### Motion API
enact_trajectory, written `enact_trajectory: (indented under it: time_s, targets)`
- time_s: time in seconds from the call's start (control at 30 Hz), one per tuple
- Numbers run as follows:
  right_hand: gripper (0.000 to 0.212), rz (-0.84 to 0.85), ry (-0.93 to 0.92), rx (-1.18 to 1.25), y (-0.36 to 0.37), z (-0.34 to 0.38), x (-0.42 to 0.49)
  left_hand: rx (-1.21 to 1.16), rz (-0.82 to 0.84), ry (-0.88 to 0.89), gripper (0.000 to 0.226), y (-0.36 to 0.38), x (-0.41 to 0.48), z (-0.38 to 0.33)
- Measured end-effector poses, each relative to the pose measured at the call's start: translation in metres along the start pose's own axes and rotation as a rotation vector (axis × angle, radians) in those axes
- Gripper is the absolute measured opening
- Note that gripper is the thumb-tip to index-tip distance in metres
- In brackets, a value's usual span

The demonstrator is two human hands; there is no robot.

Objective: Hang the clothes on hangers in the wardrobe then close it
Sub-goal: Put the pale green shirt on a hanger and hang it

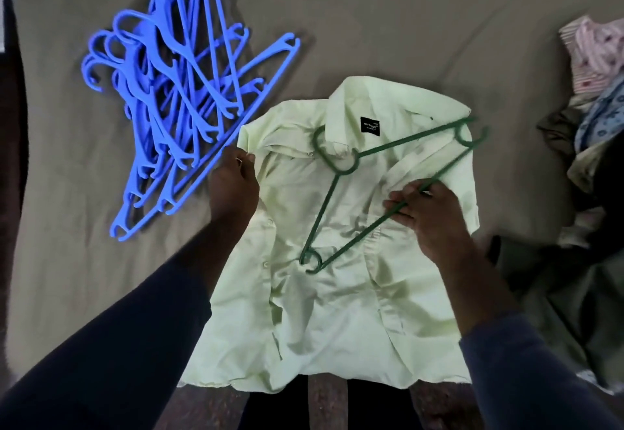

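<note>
A pale green shirt lies spread on the bed, collar away from me, with a black label inside the collar. On top of it lies a dark green hanger, its hook near the collar. My right hand pinches the hanger's long bottom bar over the shirt's right side. My left hand pinches the edge of the shirt's left shoulder. The wardrobe is not in view.
A heap of several blue hangers lies on the grey-brown bedsheet at the upper left. A pile of mixed clothes sits at the right edge. The bed's near edge runs just below the shirt's hem.
</note>
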State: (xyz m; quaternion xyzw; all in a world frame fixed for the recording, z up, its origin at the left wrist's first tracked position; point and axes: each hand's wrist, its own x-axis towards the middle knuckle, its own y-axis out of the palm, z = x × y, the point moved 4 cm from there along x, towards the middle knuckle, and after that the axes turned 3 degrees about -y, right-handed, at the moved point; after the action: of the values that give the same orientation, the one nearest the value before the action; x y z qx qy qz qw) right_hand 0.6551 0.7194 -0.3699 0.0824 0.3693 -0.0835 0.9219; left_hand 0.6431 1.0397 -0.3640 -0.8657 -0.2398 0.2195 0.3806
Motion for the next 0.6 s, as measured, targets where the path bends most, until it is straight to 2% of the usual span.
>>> enact_trajectory:
  time_s: [0.1,0.23,0.3,0.37,0.43,0.47,0.53,0.6]
  targets:
    - [0.014,-0.104,-0.044,0.162,-0.032,0.002,0.001,-0.065,0.014,-0.024,0.019,-0.007,-0.003,-0.006]
    - [0.020,-0.216,-0.008,0.245,-0.034,-0.013,-0.002,-0.235,0.028,-0.081,0.012,-0.008,-0.013,-0.023]
    - [0.020,-0.111,0.009,0.203,-0.020,-0.012,-0.011,-0.280,-0.026,-0.093,0.010,-0.015,-0.012,-0.027]
    - [0.015,0.082,0.006,0.112,-0.007,-0.008,-0.021,-0.263,-0.078,-0.132,0.009,-0.025,-0.004,-0.026]
    - [0.004,0.257,0.005,0.032,0.000,-0.003,-0.031,-0.193,-0.091,-0.177,0.016,-0.034,0.006,-0.019]
    - [0.007,0.317,0.017,0.030,0.001,0.000,-0.034,-0.153,-0.084,-0.192,0.020,-0.038,0.011,-0.014]
    - [0.009,0.359,0.026,0.086,0.000,0.005,-0.035,-0.097,-0.065,-0.215,0.021,-0.043,0.017,-0.004]
    - [0.004,0.278,-0.017,0.165,-0.007,0.007,-0.028,-0.117,-0.050,-0.246,0.017,-0.046,0.018,0.005]
